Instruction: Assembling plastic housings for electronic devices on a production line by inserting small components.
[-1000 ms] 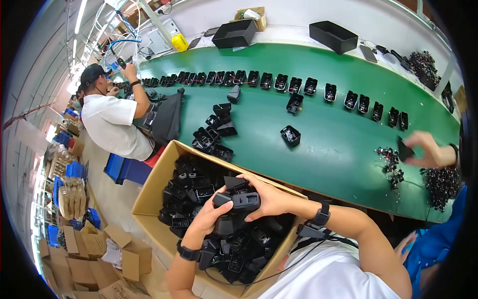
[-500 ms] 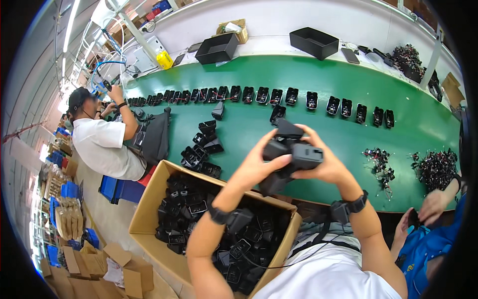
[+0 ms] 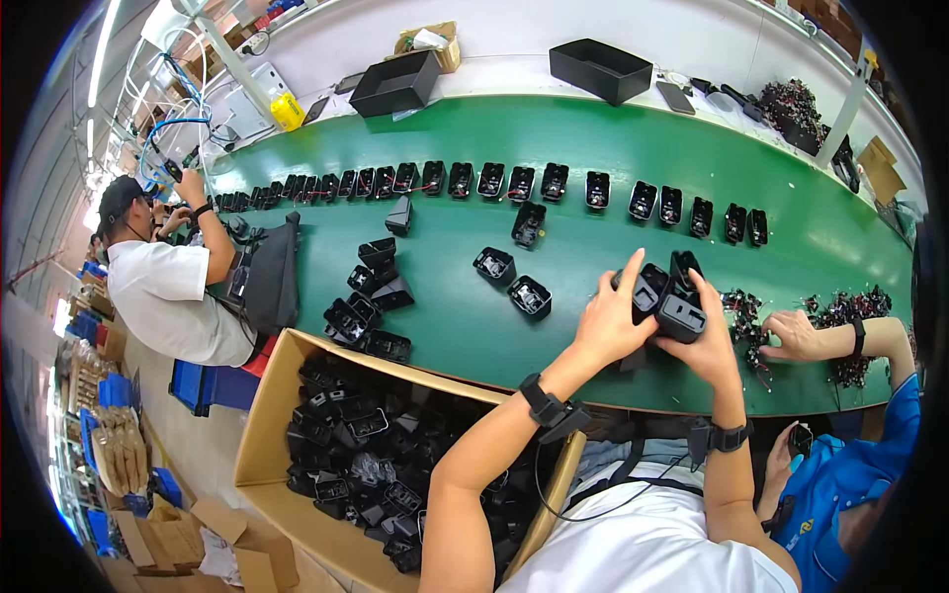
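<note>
Both my hands are closed around a small cluster of black plastic housings (image 3: 682, 318), just above the green table's near right part. My left hand (image 3: 613, 321) grips the cluster from the left, its index finger stretched along the side. On the opposite side, my right hand (image 3: 708, 346) has its fingers wrapped around the housings. To the left of my hands, two open black housings, one farther (image 3: 494, 265) and one nearer (image 3: 531, 296), stand on the table. Another housing (image 3: 529, 225) sits behind them, in front of a long row of similar housings (image 3: 555, 182).
A cardboard box (image 3: 265, 465) full of black housings stands at the near left. Loose housings (image 3: 356, 314) lie beyond it. On the right, a co-worker's hand (image 3: 789, 336) touches small wired parts (image 3: 741, 311). Another person (image 3: 178, 287) works at the left. Black trays (image 3: 601, 71) stand at the back.
My hands have moved right with the housings. Two housings now show on the table where my hands were. The co-worker's hand at the right has reached to the wired parts.
</note>
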### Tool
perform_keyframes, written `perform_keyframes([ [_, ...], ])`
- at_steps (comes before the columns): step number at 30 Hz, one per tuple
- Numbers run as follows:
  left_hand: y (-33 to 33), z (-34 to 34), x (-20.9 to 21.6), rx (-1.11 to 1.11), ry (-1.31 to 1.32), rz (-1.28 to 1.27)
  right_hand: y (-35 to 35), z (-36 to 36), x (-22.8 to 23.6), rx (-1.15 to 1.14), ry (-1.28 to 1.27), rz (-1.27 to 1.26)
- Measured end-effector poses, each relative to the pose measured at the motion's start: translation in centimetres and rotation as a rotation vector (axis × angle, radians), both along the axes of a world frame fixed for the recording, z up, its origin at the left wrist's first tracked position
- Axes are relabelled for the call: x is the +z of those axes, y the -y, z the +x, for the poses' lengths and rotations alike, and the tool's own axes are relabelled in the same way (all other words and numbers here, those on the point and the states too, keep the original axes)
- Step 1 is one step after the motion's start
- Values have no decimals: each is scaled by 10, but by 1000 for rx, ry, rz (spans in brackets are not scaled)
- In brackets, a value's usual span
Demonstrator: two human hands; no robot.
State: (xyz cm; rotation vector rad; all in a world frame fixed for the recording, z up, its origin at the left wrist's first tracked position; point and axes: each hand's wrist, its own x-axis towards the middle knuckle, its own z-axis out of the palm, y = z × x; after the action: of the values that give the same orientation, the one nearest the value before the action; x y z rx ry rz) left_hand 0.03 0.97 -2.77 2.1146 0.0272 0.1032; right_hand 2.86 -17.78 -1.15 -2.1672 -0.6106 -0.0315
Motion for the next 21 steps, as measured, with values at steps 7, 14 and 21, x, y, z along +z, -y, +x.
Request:
perform_keyframes([
  [7, 11, -1, 9, -32, -6, 104, -7, -25, 49, -160, 14, -88],
  [14, -80, -89, 38, 94, 354, 261, -49, -52, 95, 5, 220, -82],
  [21, -228, -283, 28, 855, -178, 323, -212, -140, -2, 1003, -355, -83],
])
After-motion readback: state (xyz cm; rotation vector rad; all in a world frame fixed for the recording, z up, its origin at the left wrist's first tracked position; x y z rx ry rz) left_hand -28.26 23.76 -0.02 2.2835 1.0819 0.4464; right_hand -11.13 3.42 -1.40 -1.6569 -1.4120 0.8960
